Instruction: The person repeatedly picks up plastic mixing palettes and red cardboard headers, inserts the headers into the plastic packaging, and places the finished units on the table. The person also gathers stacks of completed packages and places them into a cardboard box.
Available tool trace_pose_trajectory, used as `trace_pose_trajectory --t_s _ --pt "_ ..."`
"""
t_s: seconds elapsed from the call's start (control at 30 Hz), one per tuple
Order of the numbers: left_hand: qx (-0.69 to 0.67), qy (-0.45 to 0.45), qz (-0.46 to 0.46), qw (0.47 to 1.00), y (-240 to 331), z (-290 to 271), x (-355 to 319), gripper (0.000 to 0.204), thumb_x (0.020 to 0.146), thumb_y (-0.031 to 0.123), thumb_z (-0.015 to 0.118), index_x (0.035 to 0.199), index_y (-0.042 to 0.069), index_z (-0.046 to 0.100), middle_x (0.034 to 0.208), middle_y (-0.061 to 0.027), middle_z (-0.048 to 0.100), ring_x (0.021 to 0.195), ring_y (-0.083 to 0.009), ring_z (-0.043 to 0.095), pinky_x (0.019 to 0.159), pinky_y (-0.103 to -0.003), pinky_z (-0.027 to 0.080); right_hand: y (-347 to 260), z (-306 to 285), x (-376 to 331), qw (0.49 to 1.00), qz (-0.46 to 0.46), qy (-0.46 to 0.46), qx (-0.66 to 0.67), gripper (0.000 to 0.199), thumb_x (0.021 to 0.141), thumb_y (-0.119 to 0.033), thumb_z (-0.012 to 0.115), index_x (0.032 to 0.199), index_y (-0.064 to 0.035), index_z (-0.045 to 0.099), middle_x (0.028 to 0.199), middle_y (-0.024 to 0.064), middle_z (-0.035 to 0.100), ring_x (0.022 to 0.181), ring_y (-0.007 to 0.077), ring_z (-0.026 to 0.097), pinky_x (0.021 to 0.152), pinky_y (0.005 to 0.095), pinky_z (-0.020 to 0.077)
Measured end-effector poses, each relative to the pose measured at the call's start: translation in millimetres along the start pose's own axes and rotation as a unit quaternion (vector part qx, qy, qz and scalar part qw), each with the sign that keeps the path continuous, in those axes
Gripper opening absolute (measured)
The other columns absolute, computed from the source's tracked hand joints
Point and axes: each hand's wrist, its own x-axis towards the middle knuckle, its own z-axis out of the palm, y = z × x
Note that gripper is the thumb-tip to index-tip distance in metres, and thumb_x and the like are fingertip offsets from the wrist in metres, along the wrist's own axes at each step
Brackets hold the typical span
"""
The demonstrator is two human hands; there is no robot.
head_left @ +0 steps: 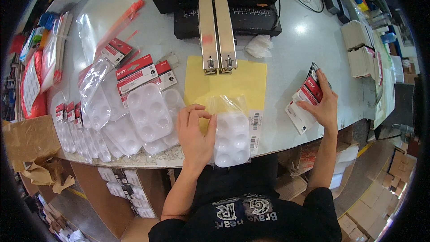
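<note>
A white plastic paint palette (232, 139) with round wells lies in a clear plastic bag (227, 104), over the front of a yellow sheet (192, 78) and the table edge. My left hand (195, 132) is at the bag's left side, its thumb and fingertips closed together at the upper edge of the bag. Out to the right, my right hand (323, 101) grips a stack of red, black and white header cards (305, 101) standing tilted on the table. Its thumb lies across the front and the fingers reach over the far side.
Bagged palettes with red-and-white cards (150, 112) are heaped on the left. Behind the yellow sheet stands a black machine (224, 20) with two metal arms. Crumpled clear plastic (259, 47) lies beside it. Card stacks (362, 49) stand far right; an open carton (105, 201) sits below the table.
</note>
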Motion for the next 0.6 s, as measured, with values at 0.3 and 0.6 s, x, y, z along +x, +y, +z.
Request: trace_pose_trajectory --t_s 0.3,0.6 --pt "-0.49 -0.098 -0.227 0.836 21 -18 -3 0.014 0.095 0.013 0.053 0.091 0.0 0.057 0.101 -0.023 0.067 0.091 -0.0247 0.066 0.084 -0.032 0.049 -2 -2 6 1.0 0.01 0.011 -0.002 0.12 0.04 -0.058 0.085 0.14 -0.0116 0.039 0.137 0.0098 0.05 0.123 0.0221 0.051 0.102 0.0484 0.0285" --pt "-0.489 -0.133 -0.212 0.836 35 -19 -2 0.023 0.093 0.009 0.056 0.107 -0.008 0.062 0.1 -0.0179 0.068 0.092 -0.0205 0.066 0.085 -0.029 0.05 -11 -5 5 0.994 -0.021 0.028 0.105 0.105 0.047 -0.052 0.085 0.135 -0.011 0.045 0.129 0.0104 0.056 0.113 0.0249 0.057 0.095 0.0388 0.0372"
